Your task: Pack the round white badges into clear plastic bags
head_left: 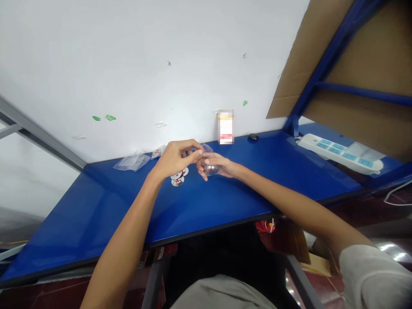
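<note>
Two bare hands meet above the blue table point(109, 206), working at one silvery disc point(211, 168) with a red mark, which sits inside a clear bag point(206, 148). The right hand point(225, 166) grips the bagged disc between thumb and curled fingers; the left hand point(178, 155) has thumb and forefinger closed together at the bag's upper edge, apparently pinching the film. Just below the left hand lies a small pile of similar discs point(177, 182), with loose plastic bags point(131, 162) farther left by the wall. From where I stand, the disc looks light, stiff and slick, likely to slide and to show fingerprints or scratches, so its rim seems the best hold. The bag looks limp and slippery, better pinched at a corner or lip.
</note>
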`<state>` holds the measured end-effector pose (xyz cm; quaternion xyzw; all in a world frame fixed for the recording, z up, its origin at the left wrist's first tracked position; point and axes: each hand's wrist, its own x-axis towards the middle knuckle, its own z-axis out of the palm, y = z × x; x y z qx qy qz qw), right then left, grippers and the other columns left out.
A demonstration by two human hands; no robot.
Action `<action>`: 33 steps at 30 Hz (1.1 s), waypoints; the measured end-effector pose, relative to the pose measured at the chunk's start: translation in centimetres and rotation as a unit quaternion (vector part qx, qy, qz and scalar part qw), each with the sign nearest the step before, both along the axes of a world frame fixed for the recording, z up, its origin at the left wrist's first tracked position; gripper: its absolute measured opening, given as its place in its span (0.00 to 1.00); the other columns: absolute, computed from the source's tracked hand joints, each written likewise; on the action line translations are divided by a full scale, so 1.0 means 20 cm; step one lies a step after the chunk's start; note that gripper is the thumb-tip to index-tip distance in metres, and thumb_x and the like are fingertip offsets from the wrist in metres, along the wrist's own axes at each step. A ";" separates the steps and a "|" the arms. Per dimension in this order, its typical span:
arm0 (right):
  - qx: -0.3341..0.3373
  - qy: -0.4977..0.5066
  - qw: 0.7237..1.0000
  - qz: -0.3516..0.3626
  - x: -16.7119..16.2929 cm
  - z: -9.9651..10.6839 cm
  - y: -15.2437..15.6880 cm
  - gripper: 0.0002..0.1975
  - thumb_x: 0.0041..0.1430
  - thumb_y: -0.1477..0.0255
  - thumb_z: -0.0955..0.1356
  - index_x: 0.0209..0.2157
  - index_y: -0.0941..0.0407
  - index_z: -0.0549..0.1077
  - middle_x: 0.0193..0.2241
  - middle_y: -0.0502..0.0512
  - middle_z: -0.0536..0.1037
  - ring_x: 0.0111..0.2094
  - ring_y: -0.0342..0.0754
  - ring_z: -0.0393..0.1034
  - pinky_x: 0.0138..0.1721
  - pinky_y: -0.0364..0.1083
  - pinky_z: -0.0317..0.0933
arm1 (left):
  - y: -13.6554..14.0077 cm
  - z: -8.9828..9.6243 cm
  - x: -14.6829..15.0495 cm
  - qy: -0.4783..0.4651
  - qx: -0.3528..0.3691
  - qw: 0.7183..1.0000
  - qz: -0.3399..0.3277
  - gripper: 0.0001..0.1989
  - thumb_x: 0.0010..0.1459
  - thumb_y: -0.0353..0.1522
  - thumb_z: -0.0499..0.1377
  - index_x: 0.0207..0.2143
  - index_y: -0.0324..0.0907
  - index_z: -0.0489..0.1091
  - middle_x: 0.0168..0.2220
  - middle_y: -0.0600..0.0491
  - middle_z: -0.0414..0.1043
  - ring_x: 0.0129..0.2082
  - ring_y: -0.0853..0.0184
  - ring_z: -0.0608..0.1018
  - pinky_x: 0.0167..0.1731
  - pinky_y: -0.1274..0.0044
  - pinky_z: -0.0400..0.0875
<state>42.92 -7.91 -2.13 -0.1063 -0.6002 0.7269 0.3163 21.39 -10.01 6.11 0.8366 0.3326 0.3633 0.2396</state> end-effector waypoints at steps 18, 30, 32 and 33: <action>-0.001 0.010 0.999 -0.031 0.03 0.03 0.00 0.23 0.60 0.62 0.80 0.51 0.58 0.75 0.36 0.53 0.80 0.35 0.47 0.79 0.40 0.49 0.78 | 0.09 -0.12 0.05 -0.020 -0.004 0.999 -0.026 0.06 0.64 0.37 0.66 0.40 0.46 0.82 0.52 0.48 0.78 0.48 0.61 0.81 0.48 0.67 0.77; 0.047 -0.007 0.973 -0.227 0.08 0.04 0.08 0.21 0.60 0.58 0.79 0.49 0.55 0.81 0.49 0.58 0.83 0.49 0.51 0.79 0.55 0.53 0.75 | 0.14 -0.18 0.05 -0.168 -0.071 0.982 0.055 0.12 0.67 0.41 0.62 0.39 0.42 0.74 0.41 0.48 0.82 0.41 0.62 0.83 0.44 0.70 0.79; 0.083 -0.025 0.955 -0.283 0.09 0.02 0.11 0.19 0.60 0.57 0.79 0.45 0.56 0.82 0.45 0.57 0.84 0.45 0.50 0.80 0.49 0.50 0.76 | 0.16 -0.21 0.04 -0.180 -0.088 0.977 0.068 0.12 0.67 0.42 0.62 0.38 0.43 0.71 0.37 0.49 0.81 0.37 0.63 0.82 0.39 0.72 0.79; 0.101 -0.036 0.947 -0.303 0.10 0.01 0.13 0.18 0.60 0.56 0.78 0.42 0.56 0.83 0.41 0.56 0.84 0.40 0.49 0.79 0.45 0.48 0.76 | 0.17 -0.22 0.03 -0.180 -0.099 0.976 0.068 0.12 0.67 0.42 0.62 0.38 0.43 0.70 0.36 0.50 0.80 0.36 0.64 0.82 0.37 0.73 0.79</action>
